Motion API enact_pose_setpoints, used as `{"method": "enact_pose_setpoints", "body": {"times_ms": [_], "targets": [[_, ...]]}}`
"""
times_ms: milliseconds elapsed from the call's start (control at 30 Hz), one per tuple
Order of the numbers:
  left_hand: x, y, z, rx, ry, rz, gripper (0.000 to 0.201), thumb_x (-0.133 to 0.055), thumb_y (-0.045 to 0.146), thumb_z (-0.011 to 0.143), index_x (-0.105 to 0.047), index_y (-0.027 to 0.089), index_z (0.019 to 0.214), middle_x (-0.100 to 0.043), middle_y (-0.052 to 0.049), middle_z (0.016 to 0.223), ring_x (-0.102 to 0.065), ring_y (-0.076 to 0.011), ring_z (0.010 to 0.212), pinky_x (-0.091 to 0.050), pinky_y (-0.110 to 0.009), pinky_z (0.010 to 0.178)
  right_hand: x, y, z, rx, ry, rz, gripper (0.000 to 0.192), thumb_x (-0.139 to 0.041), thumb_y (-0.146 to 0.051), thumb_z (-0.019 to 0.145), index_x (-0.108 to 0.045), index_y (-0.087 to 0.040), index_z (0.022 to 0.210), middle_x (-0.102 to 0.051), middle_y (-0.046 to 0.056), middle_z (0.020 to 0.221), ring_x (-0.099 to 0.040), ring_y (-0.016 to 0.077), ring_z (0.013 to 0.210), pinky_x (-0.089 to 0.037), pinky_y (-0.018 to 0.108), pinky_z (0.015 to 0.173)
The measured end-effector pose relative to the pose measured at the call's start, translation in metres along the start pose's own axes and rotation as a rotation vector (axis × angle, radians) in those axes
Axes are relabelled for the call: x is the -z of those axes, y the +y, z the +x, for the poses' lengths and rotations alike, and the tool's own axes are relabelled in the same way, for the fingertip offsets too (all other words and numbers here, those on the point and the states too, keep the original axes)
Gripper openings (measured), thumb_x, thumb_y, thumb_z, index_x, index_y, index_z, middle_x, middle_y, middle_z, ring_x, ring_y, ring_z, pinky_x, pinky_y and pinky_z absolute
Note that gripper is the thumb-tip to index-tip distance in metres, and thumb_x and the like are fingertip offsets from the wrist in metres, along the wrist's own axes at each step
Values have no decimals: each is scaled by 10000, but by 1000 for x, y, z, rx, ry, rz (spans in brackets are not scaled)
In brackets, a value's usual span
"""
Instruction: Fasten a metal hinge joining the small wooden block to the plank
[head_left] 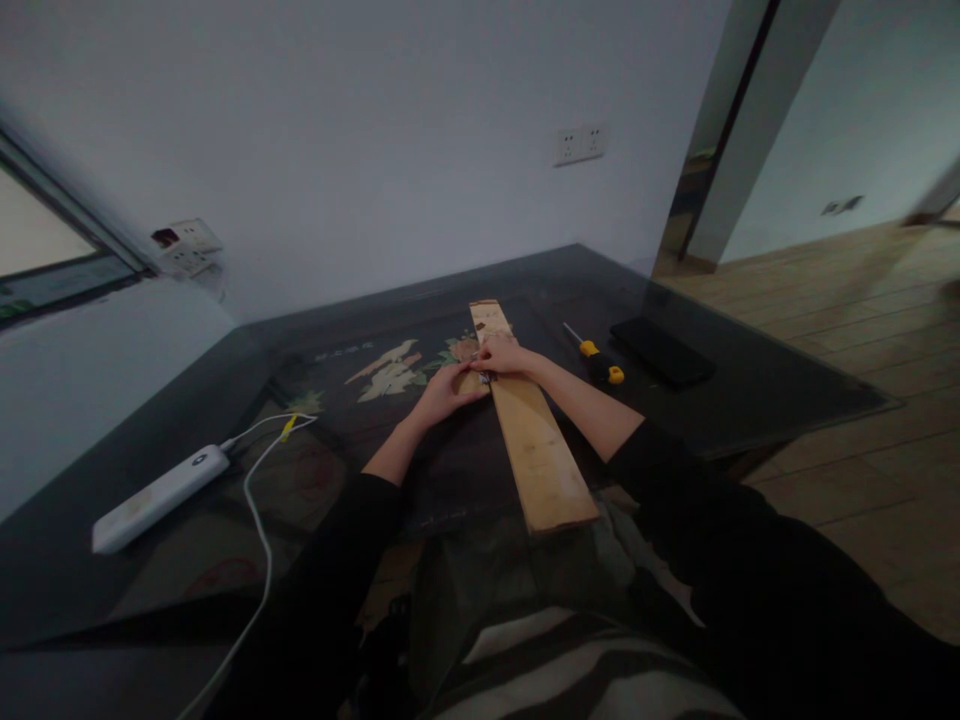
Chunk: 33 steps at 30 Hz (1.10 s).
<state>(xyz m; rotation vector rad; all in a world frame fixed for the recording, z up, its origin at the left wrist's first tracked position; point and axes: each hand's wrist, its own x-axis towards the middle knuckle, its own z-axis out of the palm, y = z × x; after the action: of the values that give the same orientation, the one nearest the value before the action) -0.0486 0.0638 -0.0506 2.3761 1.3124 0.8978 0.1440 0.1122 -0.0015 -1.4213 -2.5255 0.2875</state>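
A long, flat wooden board [541,450] lies on the dark table, its near end reaching past the front edge toward my lap. My left hand [448,392] is at the board's left edge, fingers bent and closed together. My right hand [501,357] rests across the board, its thumb and fingertips pinched close to the left fingertips. Between them shows a small, partly metallic-looking piece, too small and covered to name. To the right of my right forearm lies a yellow-and-black screwdriver [596,362], its shaft pointing to the far left.
A flat black object like a phone [663,351] lies right of the screwdriver. On the left is a white power strip [161,498] with a white cable [259,520] running over the table's front edge. The dark tabletop [420,300] has a printed flower picture and meets the wall.
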Motion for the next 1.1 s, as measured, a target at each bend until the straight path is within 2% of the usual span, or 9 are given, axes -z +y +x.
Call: {"method": "enact_pose_setpoints", "body": {"times_ms": [233, 433, 667, 900, 1100], "targets": [[0, 1, 1, 0, -13, 3, 639, -780, 459, 749, -604, 191, 1301, -669, -133, 1272, -628, -307, 1161, -480, -475, 1018, -2, 3, 3, 38, -7, -16, 382, -570, -464, 929, -792, -157, 883, -744, 72, 844, -642, 164, 831, -368, 221, 652], [3, 4, 2, -24, 0, 28, 648, -790, 454, 733, -609, 203, 1303, -677, -126, 1259, -621, -320, 1159, -478, -496, 1011, -4, 5, 4, 1, 17, -34, 382, -564, -508, 913, -800, -208, 910, -752, 61, 931, -645, 190, 930, -377, 225, 684], [7, 7, 1, -9, -6, 46, 675, -785, 479, 725, -606, 209, 1317, -674, -123, 1250, -601, -322, 1157, -477, -484, 1006, -3, 5, 3, 22, 10, -9, 370, -567, -469, 915, -794, -178, 889, -739, 60, 829, -639, 168, 842, -371, 221, 660], [7, 12, 0, 22, 2, 101, 645, -771, 527, 727, -635, 209, 1271, -701, -116, 1140, -608, -314, 1099, -501, -456, 955, -6, 5, 4, 0, 31, -31, 372, -575, -525, 899, -796, -225, 898, -745, 54, 904, -630, 196, 948, -372, 230, 692], [10, 12, -2, 4, -64, 101, 723, -793, 485, 708, -576, 210, 1340, -683, -113, 1213, -598, -309, 1131, -484, -446, 980, -6, 7, 5, 28, 26, 19, 355, -584, -456, 914, -793, -172, 872, -733, 54, 807, -624, 149, 789, -349, 220, 639]]}}
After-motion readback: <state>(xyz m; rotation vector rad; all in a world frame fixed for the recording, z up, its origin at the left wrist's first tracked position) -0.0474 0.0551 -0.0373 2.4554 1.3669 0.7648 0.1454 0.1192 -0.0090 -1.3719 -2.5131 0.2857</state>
